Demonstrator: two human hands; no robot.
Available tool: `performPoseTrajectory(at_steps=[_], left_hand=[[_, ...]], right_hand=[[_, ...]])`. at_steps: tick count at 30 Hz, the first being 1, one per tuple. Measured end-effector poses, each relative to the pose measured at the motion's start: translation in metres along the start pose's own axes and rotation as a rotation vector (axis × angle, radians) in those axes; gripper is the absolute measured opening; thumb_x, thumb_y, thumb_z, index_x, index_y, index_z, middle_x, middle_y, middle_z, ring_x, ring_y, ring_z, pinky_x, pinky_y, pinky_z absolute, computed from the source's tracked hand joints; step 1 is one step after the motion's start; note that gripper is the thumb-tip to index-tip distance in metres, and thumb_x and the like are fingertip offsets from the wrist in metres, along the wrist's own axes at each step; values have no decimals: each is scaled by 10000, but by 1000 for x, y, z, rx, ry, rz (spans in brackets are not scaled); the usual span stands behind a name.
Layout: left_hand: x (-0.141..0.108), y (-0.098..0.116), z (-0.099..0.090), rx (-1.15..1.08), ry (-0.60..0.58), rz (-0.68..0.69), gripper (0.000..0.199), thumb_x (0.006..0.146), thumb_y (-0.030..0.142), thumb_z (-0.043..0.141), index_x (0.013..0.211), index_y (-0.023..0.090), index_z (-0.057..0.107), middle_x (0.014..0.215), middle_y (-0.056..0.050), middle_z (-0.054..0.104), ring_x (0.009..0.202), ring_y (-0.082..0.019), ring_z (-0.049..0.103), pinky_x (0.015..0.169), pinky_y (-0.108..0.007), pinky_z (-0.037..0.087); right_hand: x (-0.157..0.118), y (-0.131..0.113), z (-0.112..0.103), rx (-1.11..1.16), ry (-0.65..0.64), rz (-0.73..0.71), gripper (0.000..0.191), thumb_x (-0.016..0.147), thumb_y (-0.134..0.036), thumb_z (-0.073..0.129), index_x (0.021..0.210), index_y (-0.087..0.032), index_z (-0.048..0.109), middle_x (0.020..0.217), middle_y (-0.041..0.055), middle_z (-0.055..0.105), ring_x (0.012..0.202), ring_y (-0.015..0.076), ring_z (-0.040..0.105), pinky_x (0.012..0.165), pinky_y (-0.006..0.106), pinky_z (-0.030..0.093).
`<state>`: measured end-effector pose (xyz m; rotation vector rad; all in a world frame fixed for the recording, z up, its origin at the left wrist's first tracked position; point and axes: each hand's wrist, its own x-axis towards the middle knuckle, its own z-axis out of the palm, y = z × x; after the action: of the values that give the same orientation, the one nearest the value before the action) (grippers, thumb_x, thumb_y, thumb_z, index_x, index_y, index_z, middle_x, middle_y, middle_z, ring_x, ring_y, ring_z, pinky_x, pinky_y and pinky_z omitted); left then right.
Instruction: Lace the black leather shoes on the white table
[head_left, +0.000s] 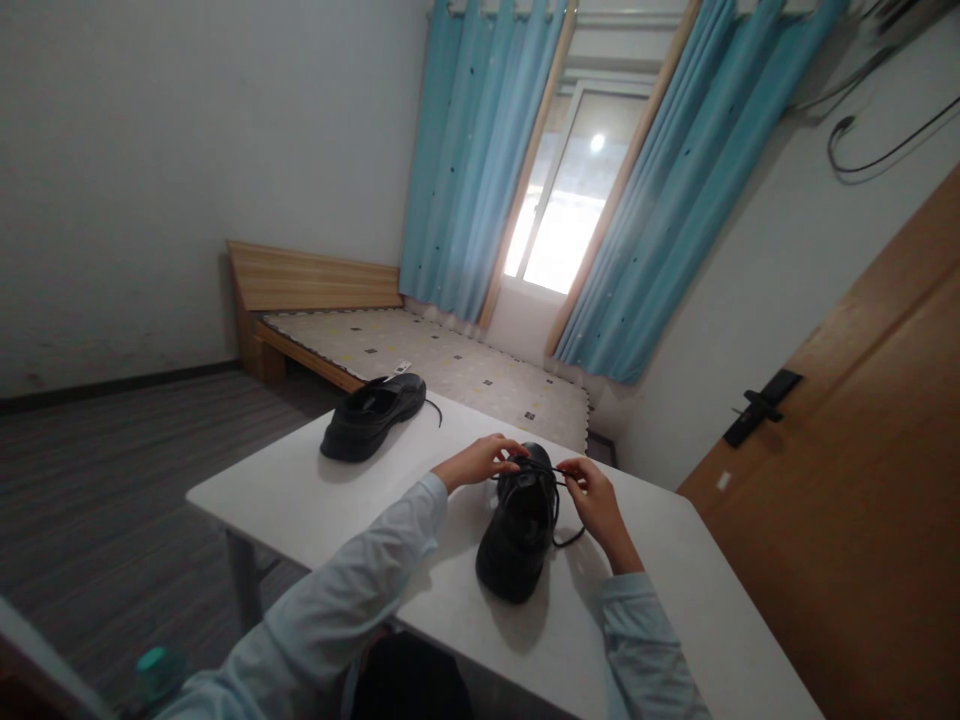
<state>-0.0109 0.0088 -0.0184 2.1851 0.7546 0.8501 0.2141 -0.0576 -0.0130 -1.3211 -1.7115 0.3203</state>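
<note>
A black shoe [515,545] stands on the white table [300,510], its heel toward me and its toe pointing away. At the left of its laces is my left hand [485,461], with fingertips pinched on the lace near the toe end. On the other side my right hand [591,492] pinches a black lace stretched out to the right of the shoe. A loop of lace hangs down onto the table beside the shoe. The second black shoe [371,418] rests at the table's far left, one lace end trailing to its right.
Beyond the table is a bed with a bare patterned mattress [457,370] and a wooden headboard [315,280]. Blue curtains [480,160] flank a window. A wooden door [862,450] stands at the right. A green-capped bottle [154,668] is at the lower left.
</note>
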Motion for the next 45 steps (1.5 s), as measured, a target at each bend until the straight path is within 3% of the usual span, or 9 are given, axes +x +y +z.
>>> performPoseTrajectory(at_steps=[7,11,15,23,29,34,40,43,45], left_hand=[[0,0,1,17,1,1,316,789,227,593,1103,202,616,1048,-62,587,843,-151,595,803,-283,463],[0,1,1,32,5,2,313,790,209,593,1102,199,615,1047,-56,606,844,-143,595,804,-274,462],[-1,5,0,28,-1,2,302,788,189,592,1089,199,616,1050,-45,620,845,-131,589,801,-256,463],[0,9,-1,0,0,-49,271,824,200,535,1076,176,633,1034,-60,624,877,-141,583,812,-251,457],[0,6,0,29,14,-3,276,874,235,451,1071,185,638,1014,-50,637,912,-144,564,842,-251,434],[1,7,0,10,5,-6,297,856,341,499,1068,188,638,1041,-54,634,924,-159,574,833,-259,440],[-1,7,0,-34,-42,-31,441,740,416,639,1119,194,601,1060,-67,610,863,-166,586,787,-277,467],[-1,5,0,-32,-53,-33,491,710,432,664,1136,198,590,1076,-73,592,878,-177,580,791,-289,468],[-1,4,0,-38,-56,-31,497,703,430,672,1136,202,589,1082,-73,582,886,-179,576,793,-291,469]], right_hand=[[1,8,-4,-122,-26,-33,258,721,-439,636,716,-184,669,781,55,543,631,170,537,587,333,467],[2,14,-8,-105,17,-23,370,670,-545,654,657,-176,655,857,91,540,730,211,568,562,335,495],[1,17,-15,-145,80,-27,407,679,-578,621,642,-174,646,944,120,545,846,243,572,624,366,533],[2,26,-29,-121,269,15,399,676,-578,606,666,-179,612,878,122,601,803,248,590,614,392,545],[3,29,-34,88,380,226,375,600,-511,695,725,-172,596,751,83,661,733,236,635,714,430,534],[-3,10,-28,611,274,328,360,641,-421,713,792,-218,457,709,29,702,749,204,683,754,396,545],[-5,-7,-26,725,201,344,323,694,-375,673,842,-240,421,532,-84,591,500,144,610,597,356,562],[-4,-5,-29,611,233,284,295,708,-392,652,841,-240,437,479,-118,483,390,98,460,476,288,512],[-3,-3,-32,420,309,229,291,702,-418,643,827,-228,461,495,-105,463,389,96,420,433,254,454]])
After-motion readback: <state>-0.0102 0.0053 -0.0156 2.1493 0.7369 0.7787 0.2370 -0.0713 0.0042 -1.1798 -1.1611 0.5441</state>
